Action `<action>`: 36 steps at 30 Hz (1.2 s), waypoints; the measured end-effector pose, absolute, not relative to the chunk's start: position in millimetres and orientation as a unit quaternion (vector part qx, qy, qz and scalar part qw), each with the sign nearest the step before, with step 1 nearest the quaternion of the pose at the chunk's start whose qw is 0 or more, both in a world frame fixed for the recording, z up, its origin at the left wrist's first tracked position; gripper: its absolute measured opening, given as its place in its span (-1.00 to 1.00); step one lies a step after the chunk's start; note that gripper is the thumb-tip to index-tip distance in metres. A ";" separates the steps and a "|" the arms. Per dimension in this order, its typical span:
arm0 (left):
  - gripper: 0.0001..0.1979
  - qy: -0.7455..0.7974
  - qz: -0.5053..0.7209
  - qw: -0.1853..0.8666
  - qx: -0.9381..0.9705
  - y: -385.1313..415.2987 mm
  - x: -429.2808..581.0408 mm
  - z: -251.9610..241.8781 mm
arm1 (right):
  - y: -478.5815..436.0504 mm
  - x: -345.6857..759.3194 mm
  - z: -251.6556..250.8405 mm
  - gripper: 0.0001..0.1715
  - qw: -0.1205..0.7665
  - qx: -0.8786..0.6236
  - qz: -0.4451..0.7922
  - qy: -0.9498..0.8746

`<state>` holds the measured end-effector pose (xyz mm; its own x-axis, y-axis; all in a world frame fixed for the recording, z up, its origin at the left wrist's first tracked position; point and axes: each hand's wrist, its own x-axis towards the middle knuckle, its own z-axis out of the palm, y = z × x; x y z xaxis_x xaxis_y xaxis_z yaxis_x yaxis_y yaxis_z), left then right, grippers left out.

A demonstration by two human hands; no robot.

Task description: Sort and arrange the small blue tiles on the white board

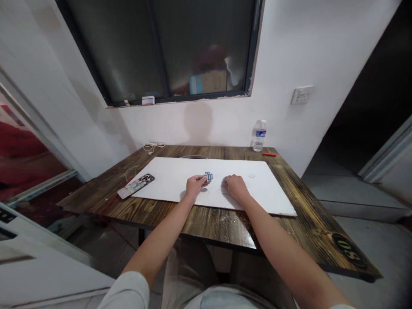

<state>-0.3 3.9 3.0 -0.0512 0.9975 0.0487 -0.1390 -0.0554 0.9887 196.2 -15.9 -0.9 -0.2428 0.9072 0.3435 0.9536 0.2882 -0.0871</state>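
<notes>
My left hand (195, 186) is closed, pinching a small flat blue-and-white piece (209, 176) with a blocky outline just above the white board (167, 171). To its right, my right hand (236, 186) rests low over the same board with its fingers curled down. A bit of blue shows at those fingertips, too small and covered to name. Faint drawn marks (252, 176) are on the board to the right of my right hand, and thin lines lie close to both hands.
The board lies on a dark wooden table (309, 231). A phone (137, 186) overlaps its left edge. Behind stand a water bottle (260, 136) and a red pen-like stick (269, 154). A white cable (154, 146) lies at the back left, a red cord (107, 207) at the left edge.
</notes>
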 end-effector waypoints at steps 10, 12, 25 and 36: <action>-0.65 0.455 0.538 0.531 0.471 1.9 1.6 2.1 | -11.0 197.3 -7.4 -0.74 0.180 -0.571 -0.097 -0.795; -0.63 0.455 0.536 0.530 0.474 1.7 1.7 1.5 | -9.6 198.0 -9.2 -0.75 0.206 -0.572 -0.098 -0.788; -0.55 0.437 0.536 0.529 0.491 0.3 3.7 0.5 | -20.5 181.3 -1.4 -0.85 0.494 -0.379 -0.141 -0.769; -0.54 0.401 0.530 0.552 0.504 -4.9 3.4 6.8 | -19.1 181.2 -2.2 -0.75 0.470 -0.305 -0.110 -0.821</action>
<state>3.4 -4.9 6.8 0.1173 0.9888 0.0926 -0.1805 -0.0705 0.9810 181.2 -19.1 -2.2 -0.3727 0.3967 0.8389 0.6037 0.7902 -0.1055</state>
